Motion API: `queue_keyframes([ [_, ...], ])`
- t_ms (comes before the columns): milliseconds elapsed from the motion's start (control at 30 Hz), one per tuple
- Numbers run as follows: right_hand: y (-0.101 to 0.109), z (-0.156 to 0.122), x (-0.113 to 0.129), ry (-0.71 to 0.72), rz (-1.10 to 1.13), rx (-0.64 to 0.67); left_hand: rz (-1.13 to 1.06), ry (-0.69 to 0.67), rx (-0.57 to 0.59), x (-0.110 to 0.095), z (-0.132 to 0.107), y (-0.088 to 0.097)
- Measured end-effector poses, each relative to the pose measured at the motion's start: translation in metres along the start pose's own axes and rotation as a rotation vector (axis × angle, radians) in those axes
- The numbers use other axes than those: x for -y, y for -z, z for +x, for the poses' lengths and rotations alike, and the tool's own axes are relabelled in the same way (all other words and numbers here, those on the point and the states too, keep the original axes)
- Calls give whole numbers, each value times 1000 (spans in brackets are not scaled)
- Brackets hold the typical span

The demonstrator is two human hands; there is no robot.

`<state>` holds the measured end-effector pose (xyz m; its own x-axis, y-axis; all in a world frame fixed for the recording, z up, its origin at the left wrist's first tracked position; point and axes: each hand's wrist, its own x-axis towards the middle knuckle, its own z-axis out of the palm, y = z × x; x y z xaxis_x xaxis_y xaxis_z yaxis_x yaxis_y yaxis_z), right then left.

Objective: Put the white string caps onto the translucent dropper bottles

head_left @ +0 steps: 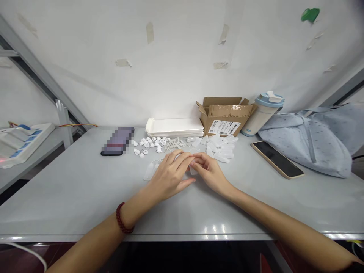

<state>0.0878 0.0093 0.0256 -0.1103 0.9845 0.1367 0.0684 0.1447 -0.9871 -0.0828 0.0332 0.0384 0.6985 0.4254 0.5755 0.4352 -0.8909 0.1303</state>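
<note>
Both my hands meet at the middle of the grey table (71, 197). My left hand (170, 174), with a dark red bead bracelet (121, 219) on its wrist, lies with fingers stretched over a small clear plastic piece. My right hand (209, 170) has its fingers curled and pinched against the left fingertips; what they hold is hidden. A clear plastic piece (149, 170) lies just left of my left hand. Beyond the hands lie several small white caps (148, 146), a tangle of thin white parts (174, 143) and a heap of clear plastic vials (222, 148).
A stack of white trays (174, 127) and an open cardboard box (224, 115) stand at the back by the wall. A lidded cup (263, 113), a grey-blue bag (309, 144) and a phone (277, 159) lie right. Another phone (118, 141) lies left; a power strip (19, 140) sits on the neighbouring table.
</note>
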Motion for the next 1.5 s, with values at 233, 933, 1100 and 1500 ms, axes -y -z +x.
queue_keyframes([
  [233,-5,-2,2,-39,61,31,-79,112,-14,2,-1,-3],
  [933,9,6,-5,100,-714,20,-204,291,272,8,-4,-1],
  [1100,9,6,-6,72,-743,53,-191,293,306,8,-4,0],
  [1500,7,5,-6,81,-775,91,-170,287,354,9,-4,4],
])
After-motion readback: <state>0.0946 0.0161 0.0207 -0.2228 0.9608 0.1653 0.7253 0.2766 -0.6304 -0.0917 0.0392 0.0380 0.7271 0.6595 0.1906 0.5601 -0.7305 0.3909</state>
